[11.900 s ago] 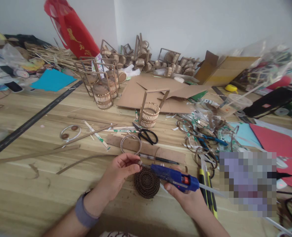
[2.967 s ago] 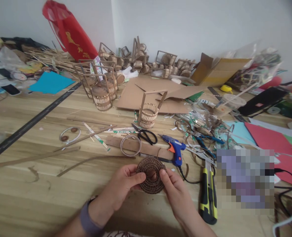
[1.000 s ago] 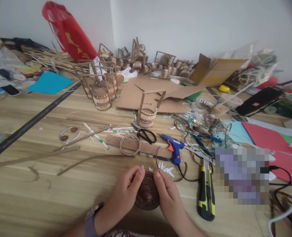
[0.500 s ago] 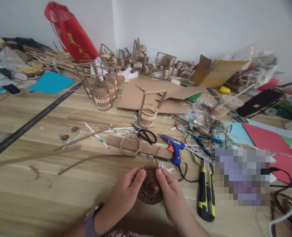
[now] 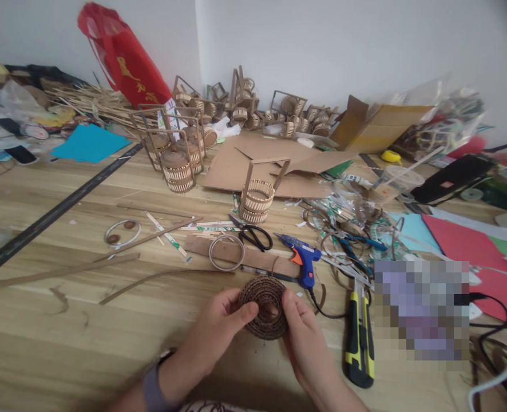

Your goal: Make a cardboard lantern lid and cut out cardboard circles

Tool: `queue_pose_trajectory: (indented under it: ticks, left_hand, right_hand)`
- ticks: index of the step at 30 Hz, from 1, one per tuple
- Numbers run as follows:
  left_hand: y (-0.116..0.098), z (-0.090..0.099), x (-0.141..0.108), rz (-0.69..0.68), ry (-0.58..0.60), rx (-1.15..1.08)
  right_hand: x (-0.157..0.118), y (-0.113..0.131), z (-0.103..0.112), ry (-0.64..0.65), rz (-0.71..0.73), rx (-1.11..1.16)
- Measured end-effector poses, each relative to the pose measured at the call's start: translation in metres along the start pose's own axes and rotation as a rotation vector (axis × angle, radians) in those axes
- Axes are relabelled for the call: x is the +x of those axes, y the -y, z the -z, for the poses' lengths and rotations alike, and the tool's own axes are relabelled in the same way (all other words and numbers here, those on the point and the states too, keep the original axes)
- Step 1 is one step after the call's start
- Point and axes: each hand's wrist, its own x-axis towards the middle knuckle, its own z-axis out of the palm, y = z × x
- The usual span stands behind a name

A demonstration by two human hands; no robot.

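Note:
A coil of brown corrugated cardboard strip [image 5: 262, 332] is held up between both hands above the front of the table. My left hand [image 5: 219, 326] grips its left side, the thumb lying across the upper face. On the right side, my right hand [image 5: 302, 329] pinches the rim with its thumb on top. The coil has a hole in its middle, where a fingertip seems to show. Just beyond it lie a blue glue gun [image 5: 305, 260], a cardboard ring [image 5: 226, 252] and black scissors [image 5: 253, 234]. A yellow-and-black utility knife [image 5: 359, 337] lies to the right.
A small bucket with a handle [image 5: 257, 200] stands mid-table, before flat cardboard [image 5: 236, 160]. More lidded buckets [image 5: 178, 171] stand left of it. Cardboard strips [image 5: 163, 280] lie at left. Tangled scraps [image 5: 322, 220], a plastic cup [image 5: 395, 183] and red paper [image 5: 459, 240] are at right.
The coil has risen slightly away from me and tilted, its hole showing more plainly. My left thumb has slid lower across its face; my right hand stays on the rim.

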Motion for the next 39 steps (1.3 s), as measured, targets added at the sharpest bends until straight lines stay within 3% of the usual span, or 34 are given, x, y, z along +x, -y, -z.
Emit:
queue_pose_trajectory:
  ticks: [5, 13, 22, 29, 39]
  left_hand:
    - [-0.003, 0.002, 0.003, 0.041, 0.023, -0.148]
    - [-0.006, 0.004, 0.003, 0.131, -0.048, -0.273]
    - [-0.006, 0.005, 0.004, 0.113, -0.041, -0.251]
    - [-0.009, 0.006, 0.004, 0.126, 0.03, -0.251]
    - [-0.007, 0.002, 0.005, 0.115, -0.017, -0.276]
  right_hand:
    - [0.0, -0.005, 0.008, 0.078, 0.0, -0.024]
    - [0.001, 0.0, 0.012, 0.331, 0.065, 0.024]
    - [0.004, 0.001, 0.013, 0.312, 0.04, 0.022]
    - [0.003, 0.002, 0.011, 0.312, 0.008, 0.014]
    - [0.004, 0.005, 0.011, 0.291, -0.017, -0.079]
